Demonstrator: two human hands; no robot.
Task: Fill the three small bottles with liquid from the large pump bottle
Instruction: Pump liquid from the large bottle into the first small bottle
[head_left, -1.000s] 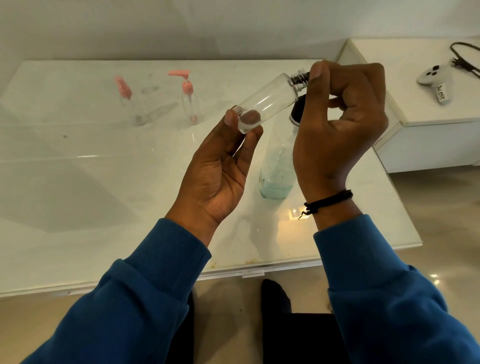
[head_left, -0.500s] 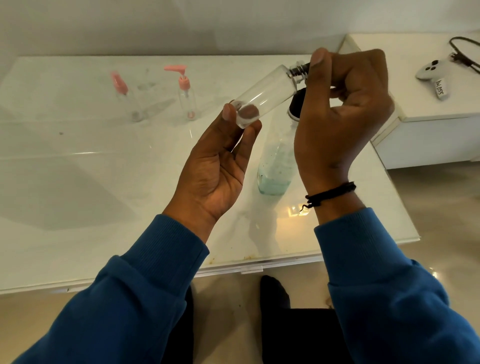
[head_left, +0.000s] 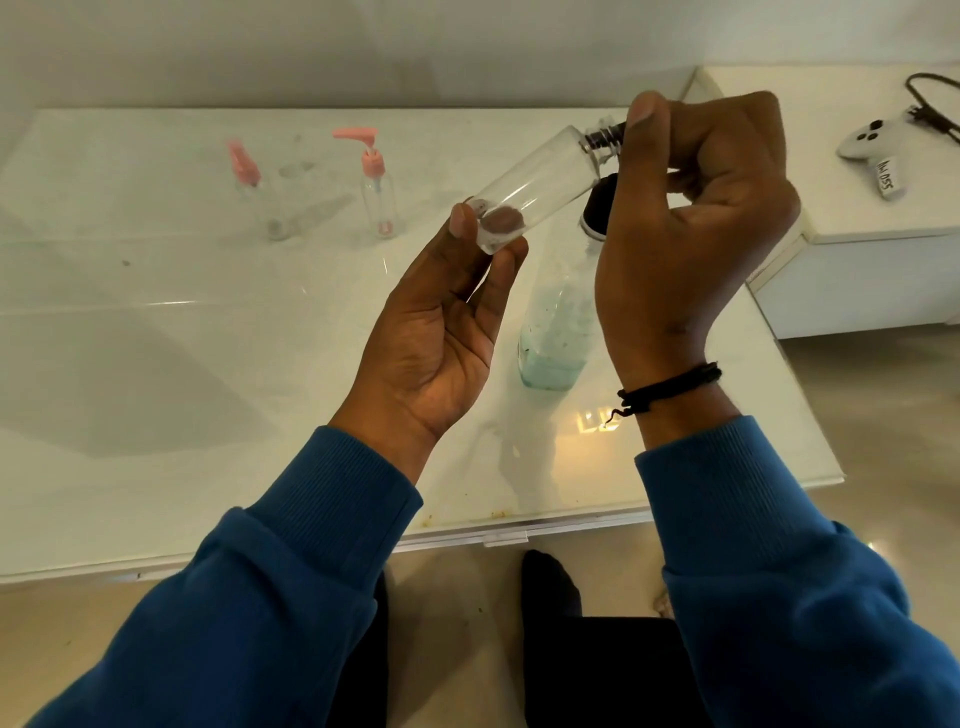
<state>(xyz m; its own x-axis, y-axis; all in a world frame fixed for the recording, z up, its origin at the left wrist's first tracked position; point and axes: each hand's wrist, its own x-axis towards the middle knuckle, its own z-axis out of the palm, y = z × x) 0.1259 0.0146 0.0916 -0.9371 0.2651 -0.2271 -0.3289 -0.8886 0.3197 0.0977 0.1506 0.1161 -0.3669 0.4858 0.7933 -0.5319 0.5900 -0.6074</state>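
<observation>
two hands share one small clear bottle (head_left: 530, 189) right now: my left hand (head_left: 441, 332) pinches its base between thumb and fingertips, and my right hand (head_left: 696, 208) curls tight around the threaded neck end, covering whatever cap or fitting sits there. the bottle lies tilted, neck up toward the right hand, and looks empty to me.

the large pump bottle (head_left: 558, 322) stands on the white table (head_left: 156, 364) just below and between my hands, its dark top tucked behind my right wrist, a little pale blue liquid in its bottom. beyond my left hand, well apart, stand two more small bottles, a pink pump bottle (head_left: 376, 187) and a pink-capped bottle (head_left: 254, 192).

risks as i judge them: the left pinch is light, so a hard twist from the right could spin the bottle out of my fingers. my right forearm hangs close over the pump bottle, and dropping that arm could knock it down and spill it.

writing: far right of my right hand, a white game controller (head_left: 870, 143) carries a handwritten label too small for me to read with confidence. no brand shows on any bottle.
</observation>
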